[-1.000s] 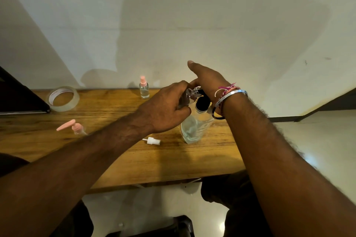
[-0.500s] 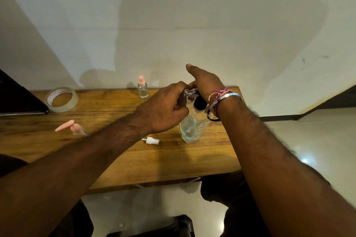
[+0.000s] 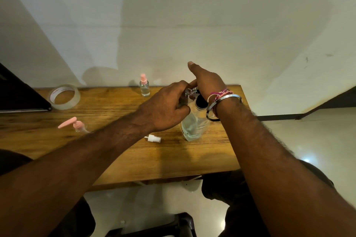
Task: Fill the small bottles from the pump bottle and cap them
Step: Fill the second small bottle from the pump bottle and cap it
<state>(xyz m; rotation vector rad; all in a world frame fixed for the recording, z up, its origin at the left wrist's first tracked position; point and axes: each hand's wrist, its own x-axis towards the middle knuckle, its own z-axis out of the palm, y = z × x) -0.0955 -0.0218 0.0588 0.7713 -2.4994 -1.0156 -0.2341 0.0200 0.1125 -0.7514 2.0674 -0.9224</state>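
1. The person is working at the filling step: the left hand [image 3: 165, 109] is gripping a small clear bottle [image 3: 189, 93], tipped so that its neck is pointing toward the open mouth of the large clear bottle [image 3: 192, 127].
2. The right hand [image 3: 207, 82] is reaching in over the large bottle's mouth, thumb raised; its fingers are meeting the small bottle's neck beside the left hand, but whether they are pinching it cannot be told, since the fingertips are hidden.
3. The large bottle is standing on the tabletop [image 3: 134, 159] directly beneath both hands, its pump already off; the pink pump head [image 3: 74, 123] is lying well to the left of the left hand.
4. A white spray cap [image 3: 153, 138] is lying just below the left hand, near the large bottle's base; it appears to be the cap waiting for the bottle in hand.
5. One small bottle with a pink cap [image 3: 144, 87] is standing beyond the left hand, by the wall, seemingly finished.
6. A roll of clear tape [image 3: 64, 97] is sitting far to the left.
7. The next move is likely calling for steadying the small bottle upright, then picking up the white cap and screwing it on.
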